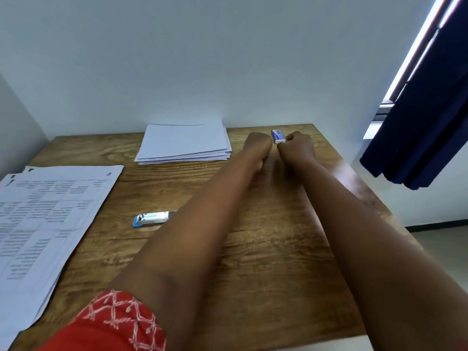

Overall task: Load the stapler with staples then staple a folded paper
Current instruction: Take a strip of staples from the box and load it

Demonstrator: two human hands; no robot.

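Observation:
A small blue and white staple box lies at the far right of the wooden table. My right hand is curled with its fingertips touching the box's near end. My left hand is a closed fist just left of the box; what it holds, if anything, is hidden. The stapler, blue and silver, lies on its side at mid-left of the table, away from both hands. A stack of blank white paper sits at the back centre.
Printed sheets overlap at the left edge of the table. A white wall stands right behind the table. A dark blue curtain hangs at the right beside a window.

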